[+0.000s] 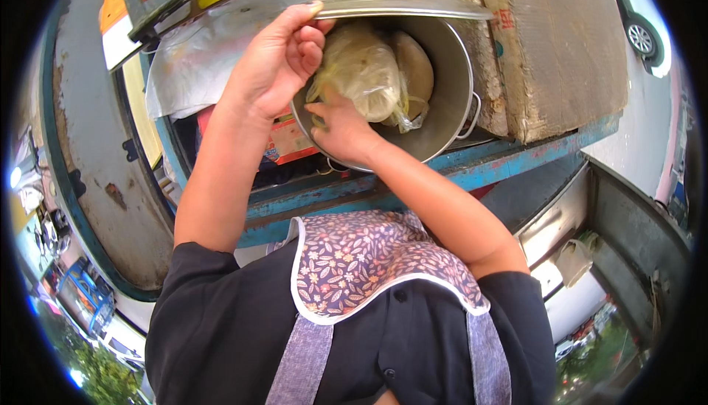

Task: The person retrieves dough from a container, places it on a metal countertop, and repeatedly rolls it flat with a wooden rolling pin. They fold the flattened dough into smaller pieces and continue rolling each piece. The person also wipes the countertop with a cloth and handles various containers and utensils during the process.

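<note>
My left hand (287, 57) grips the edge of a round metal lid (404, 6), holding it raised and tilted at the far rim of a deep metal pot (451, 95). Inside the pot lies a clear plastic bag (368, 73) with pale, rounded contents. Beside it, to the right, rests another pale rounded thing (415, 70), partly wrapped in plastic. My right hand (343, 128) reaches into the pot at the bag's near left side, its fingers curled at the yellowish plastic; whether they pinch it is hard to tell.
The pot stands on a worn blue metal frame (498, 170). Right of it is a large, worn box-like block (564, 51). A silvery sheet (193, 68) and a red box (290, 142) are on the left. A plastic bag (575, 261) hangs at lower right, and a car wheel (641, 38) shows beyond.
</note>
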`<state>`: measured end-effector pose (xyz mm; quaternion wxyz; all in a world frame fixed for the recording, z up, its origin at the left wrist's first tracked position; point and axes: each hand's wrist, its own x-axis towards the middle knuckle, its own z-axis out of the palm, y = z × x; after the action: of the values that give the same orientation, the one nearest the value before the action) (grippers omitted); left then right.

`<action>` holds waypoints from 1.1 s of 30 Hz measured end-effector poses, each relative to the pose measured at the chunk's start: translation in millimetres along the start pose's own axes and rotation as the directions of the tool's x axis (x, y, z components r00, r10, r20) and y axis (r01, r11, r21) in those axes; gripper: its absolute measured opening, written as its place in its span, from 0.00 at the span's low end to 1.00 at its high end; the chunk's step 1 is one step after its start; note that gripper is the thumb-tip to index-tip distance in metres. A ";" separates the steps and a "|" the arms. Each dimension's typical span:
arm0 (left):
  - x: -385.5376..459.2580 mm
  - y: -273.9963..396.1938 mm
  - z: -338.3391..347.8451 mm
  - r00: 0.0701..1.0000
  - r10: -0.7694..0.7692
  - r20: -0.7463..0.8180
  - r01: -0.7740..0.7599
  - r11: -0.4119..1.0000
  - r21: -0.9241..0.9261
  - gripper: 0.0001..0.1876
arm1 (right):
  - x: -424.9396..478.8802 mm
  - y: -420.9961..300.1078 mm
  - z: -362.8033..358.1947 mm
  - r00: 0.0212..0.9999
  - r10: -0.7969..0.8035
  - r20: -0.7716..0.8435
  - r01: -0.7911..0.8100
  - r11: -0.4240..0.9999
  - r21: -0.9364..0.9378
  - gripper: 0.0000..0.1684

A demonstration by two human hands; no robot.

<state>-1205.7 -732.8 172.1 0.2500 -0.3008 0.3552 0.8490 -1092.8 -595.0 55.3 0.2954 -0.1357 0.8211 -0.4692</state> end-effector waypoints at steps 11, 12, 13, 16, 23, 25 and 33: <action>10.1 -2.0 -2.0 1.000 -0.028 -0.013 0.028 1.000 0.002 0.08 | -36.4 42.1 -49.8 0.990 0.023 -0.141 -0.095 0.841 -0.533 0.27; 11.3 -2.2 -1.1 1.000 -0.026 -0.016 0.026 1.000 0.001 0.08 | -39.0 36.0 -47.6 1.000 0.013 -0.009 -0.016 0.771 -0.637 0.29; 12.0 -2.1 -1.2 1.000 -0.023 -0.020 0.023 1.000 0.000 0.08 | -38.9 31.3 -45.8 0.992 0.019 0.123 0.076 0.690 -0.720 0.32; 11.2 -0.2 -4.7 0.999 -0.040 -0.022 0.040 0.999 0.006 0.08 | -9.0 19.8 -49.2 0.996 0.039 -0.077 -0.076 0.827 -0.557 0.35; 7.5 -4.9 -3.2 0.997 -0.072 -0.003 0.071 0.996 -0.051 0.08 | 61.1 57.7 7.6 0.980 -0.035 -0.195 -0.072 0.855 -0.513 0.24; 4.4 -2.5 -3.4 0.997 -0.082 -0.010 0.081 0.995 -0.057 0.08 | 61.6 60.9 -9.8 0.935 0.178 -0.307 -0.220 0.970 -0.108 0.19; -6.3 -3.8 -8.1 0.995 -0.095 0.027 0.097 0.993 -0.073 0.08 | -44.8 4.1 -112.8 0.851 0.436 -0.293 0.020 0.531 0.847 0.10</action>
<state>-1196.3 -737.9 170.1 0.2834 -0.3166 0.3058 0.8520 -1126.3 -492.6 111.2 0.1700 0.2402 0.5592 -0.7751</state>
